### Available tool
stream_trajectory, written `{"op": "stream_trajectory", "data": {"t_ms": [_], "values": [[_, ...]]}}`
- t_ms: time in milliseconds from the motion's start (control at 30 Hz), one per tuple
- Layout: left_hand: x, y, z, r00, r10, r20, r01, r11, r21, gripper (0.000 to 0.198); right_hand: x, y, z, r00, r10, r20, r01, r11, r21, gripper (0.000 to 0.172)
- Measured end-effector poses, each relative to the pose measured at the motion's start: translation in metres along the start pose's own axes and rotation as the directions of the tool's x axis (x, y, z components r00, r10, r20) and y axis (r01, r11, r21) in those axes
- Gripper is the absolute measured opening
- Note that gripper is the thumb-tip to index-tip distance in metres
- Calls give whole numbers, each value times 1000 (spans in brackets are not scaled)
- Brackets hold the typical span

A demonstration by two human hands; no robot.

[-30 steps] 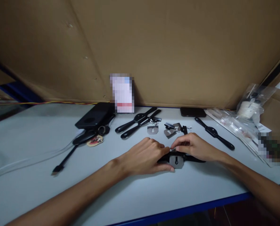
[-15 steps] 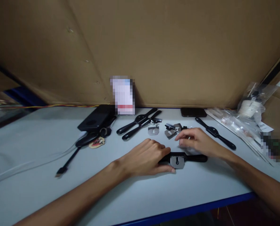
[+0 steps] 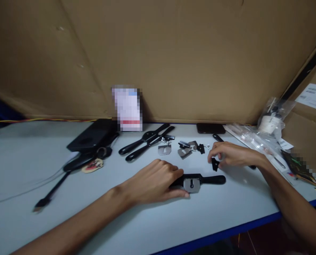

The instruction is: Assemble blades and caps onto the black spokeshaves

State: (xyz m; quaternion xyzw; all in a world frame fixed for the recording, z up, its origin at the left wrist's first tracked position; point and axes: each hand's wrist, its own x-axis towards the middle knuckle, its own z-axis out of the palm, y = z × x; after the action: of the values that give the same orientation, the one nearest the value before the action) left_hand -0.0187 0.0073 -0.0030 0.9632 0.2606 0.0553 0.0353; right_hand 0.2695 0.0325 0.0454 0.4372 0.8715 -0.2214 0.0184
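Observation:
A black two-handled tool [image 3: 205, 180] with a metal plate [image 3: 191, 184] in its middle lies on the pale table [image 3: 120, 219]. My left hand [image 3: 155, 182] rests on its left handle, fingers curled over it. My right hand [image 3: 231, 155], a little behind and to the right of the tool, pinches a small black part [image 3: 215, 164] between its fingertips. Behind the hands lie loose metal plates [image 3: 164, 149] and small black and silver parts [image 3: 191, 147].
Two more black handled tools [image 3: 144, 141] lie crossed at the back middle. A black case [image 3: 90, 136], cable [image 3: 51, 191] and sticker [image 3: 92, 165] sit left. A dark phone [image 3: 210, 128] and plastic bags [image 3: 266, 131] lie right. Cardboard walls [image 3: 173, 53] stand behind.
My right hand left the tool's middle, reached back to the loose parts, and now holds a small black part to the right. My left hand stays on the tool.

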Motion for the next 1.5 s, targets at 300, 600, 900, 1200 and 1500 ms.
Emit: {"op": "stream_trajectory", "data": {"t_ms": [300, 600, 900, 1200, 1500], "values": [[3, 2, -2, 997, -50, 62, 47, 998, 40, 61, 10, 2, 5, 993, 101, -64, -80, 959, 272, 5], [0, -2, 3, 1000, -13, -11, 13, 1000, 0, 63, 13, -65, 36, 985, 21, -171, 81, 820, 566, 3], [0, -2, 5, 999, -5, -40, 4, 1000, -23, 63, 15, -69, 48, 970, -10, -241, 106, 916, 387, 15], [1, -1, 3, 1000, -12, -22, 12, 1000, -8, 63, 17, -67, 53, 955, -28, -294, 122, 944, 305, 17], [0, -1, 4, 999, -7, -53, 5, 999, -33, 64, 28, -11, 21, 703, 164, -692, -72, 985, 160, 12]]}}
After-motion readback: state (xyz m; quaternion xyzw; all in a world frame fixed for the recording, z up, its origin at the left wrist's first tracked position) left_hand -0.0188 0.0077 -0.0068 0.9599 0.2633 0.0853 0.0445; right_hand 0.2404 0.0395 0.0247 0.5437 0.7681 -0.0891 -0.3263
